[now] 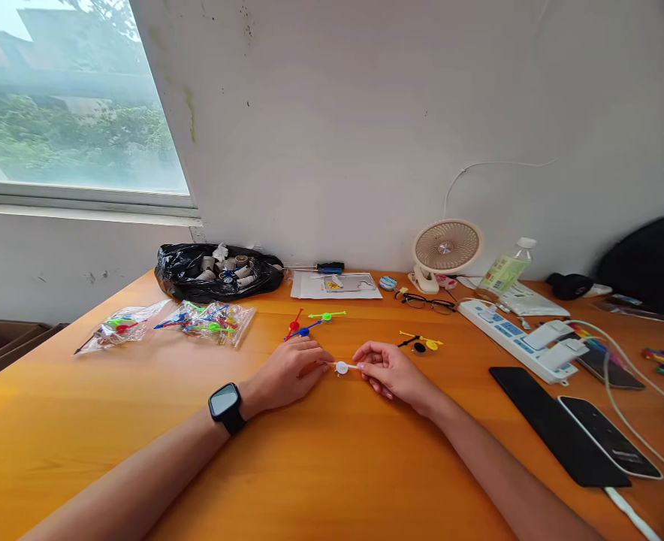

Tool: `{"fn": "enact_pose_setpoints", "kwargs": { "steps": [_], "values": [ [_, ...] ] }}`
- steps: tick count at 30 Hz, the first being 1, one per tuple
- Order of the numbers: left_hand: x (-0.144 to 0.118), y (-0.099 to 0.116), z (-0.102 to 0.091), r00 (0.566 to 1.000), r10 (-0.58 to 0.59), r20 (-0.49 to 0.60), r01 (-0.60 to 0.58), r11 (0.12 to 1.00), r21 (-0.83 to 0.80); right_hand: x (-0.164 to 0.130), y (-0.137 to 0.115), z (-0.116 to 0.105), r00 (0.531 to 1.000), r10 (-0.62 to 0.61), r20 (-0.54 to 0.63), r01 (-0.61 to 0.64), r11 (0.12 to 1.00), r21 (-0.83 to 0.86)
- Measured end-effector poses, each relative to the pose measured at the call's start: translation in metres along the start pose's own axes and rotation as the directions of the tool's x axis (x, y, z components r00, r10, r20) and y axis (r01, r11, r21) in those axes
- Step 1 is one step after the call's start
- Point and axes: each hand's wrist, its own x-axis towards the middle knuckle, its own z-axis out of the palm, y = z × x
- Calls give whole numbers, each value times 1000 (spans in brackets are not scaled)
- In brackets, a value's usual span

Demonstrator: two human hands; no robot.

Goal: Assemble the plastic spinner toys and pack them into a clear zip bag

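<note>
Both hands pinching a small white disc piece – left hand at 9 o'clock, right hand at 3. I'd say mid-assembly – next needs steady alignment.

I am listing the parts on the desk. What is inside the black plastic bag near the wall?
The open black plastic bag shows several small grey-white cylindrical pieces at its top. Whatever lies deeper is covered by the bag.

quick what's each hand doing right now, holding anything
Left hand: closed, pinching one end of the small white piece.
Right hand: closed, pinching the other end of the same white piece.
</note>
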Motion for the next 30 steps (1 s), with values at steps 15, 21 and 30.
{"fn": "enact_pose_setpoints", "kwargs": {
  "steps": [15, 21, 30],
  "values": [
    [2, 10, 0, 999, 6, 37, -4, 998, -65, 6, 3, 12, 993, -115, -31, 114, 993, -23],
    [4, 11, 1, 998, -7, 64, 11, 998, -60, 7, 6, 13, 998, -62, -6, 62, 998, -7],
    [-1, 14, -3, 999, 23, 39, -23, 1000, -10, 1, -6, 0, 992, -50, -116, 41, 996, -81]
  ]
}}
